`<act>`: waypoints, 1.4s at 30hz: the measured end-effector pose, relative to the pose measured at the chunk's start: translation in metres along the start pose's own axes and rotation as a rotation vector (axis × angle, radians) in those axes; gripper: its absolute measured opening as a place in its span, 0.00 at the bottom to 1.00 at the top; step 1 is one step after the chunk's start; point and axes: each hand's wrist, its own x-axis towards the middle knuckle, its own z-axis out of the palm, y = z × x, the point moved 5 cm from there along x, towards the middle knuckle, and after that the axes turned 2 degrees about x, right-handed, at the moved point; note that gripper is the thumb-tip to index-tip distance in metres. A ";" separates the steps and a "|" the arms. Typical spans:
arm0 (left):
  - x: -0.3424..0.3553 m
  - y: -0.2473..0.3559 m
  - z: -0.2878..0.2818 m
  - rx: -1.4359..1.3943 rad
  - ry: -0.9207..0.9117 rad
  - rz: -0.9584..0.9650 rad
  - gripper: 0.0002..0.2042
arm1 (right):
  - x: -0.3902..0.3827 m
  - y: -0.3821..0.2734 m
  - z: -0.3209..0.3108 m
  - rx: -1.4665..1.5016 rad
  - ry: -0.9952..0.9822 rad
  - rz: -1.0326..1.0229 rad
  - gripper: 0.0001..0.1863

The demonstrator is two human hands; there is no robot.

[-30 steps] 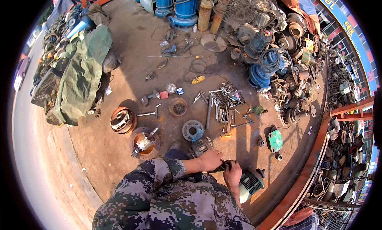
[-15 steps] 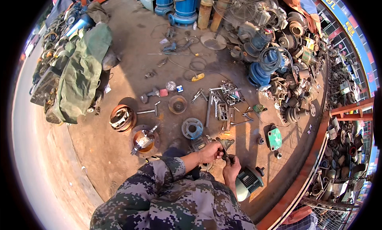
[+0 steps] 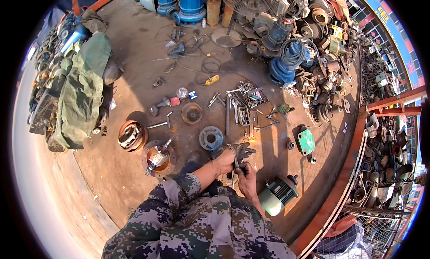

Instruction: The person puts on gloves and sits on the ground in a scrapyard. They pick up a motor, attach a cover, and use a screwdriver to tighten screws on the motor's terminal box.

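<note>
One dark work glove is what I've got between my hands, out ahead of my camo jacket and above the brown floor. My left hand looks to be part way into it: the back of the hand is bare, the glove's finger ends stick out to the right past a paler cuff edge, and I can't tell how spread my own fingers are in there. My right hand has its fingers closed, pinching the glove's edge just below. Looks like floppy cloth, so I'd say it weighs next to nothing, won't break, and will fold or bunch before it ever pushes back. Best hold imo is the cuff, pinched firmly between thumb and finger, since the limp finger ends give you nothing to work with. Should grip fine, though if that dark stuff is grease it could slide a bit. Totally different animal from the green motor near my right forearm, which I'd guess is stiff, heavy and a two-hander under the body.
</note>
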 end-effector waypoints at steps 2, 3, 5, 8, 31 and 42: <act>0.010 0.016 0.012 -0.156 0.028 0.118 0.14 | 0.003 -0.010 0.001 0.133 0.035 0.020 0.01; 0.008 0.021 0.018 -0.101 0.029 0.189 0.14 | 0.005 -0.017 0.001 0.198 0.055 0.030 0.01; -0.001 0.038 0.049 0.013 0.013 0.323 0.13 | 0.007 -0.016 -0.007 0.153 0.057 0.013 0.02; 0.047 0.003 -0.057 0.482 0.249 0.585 0.14 | 0.004 0.006 0.011 0.211 0.016 0.029 0.02; -0.032 -0.008 -0.067 -0.327 -0.206 0.003 0.16 | 0.008 0.009 0.046 -0.001 -0.215 -0.047 0.06; 0.081 -0.015 -0.107 -0.189 -0.155 -0.234 0.16 | 0.077 0.028 0.033 -0.123 -0.069 0.029 0.04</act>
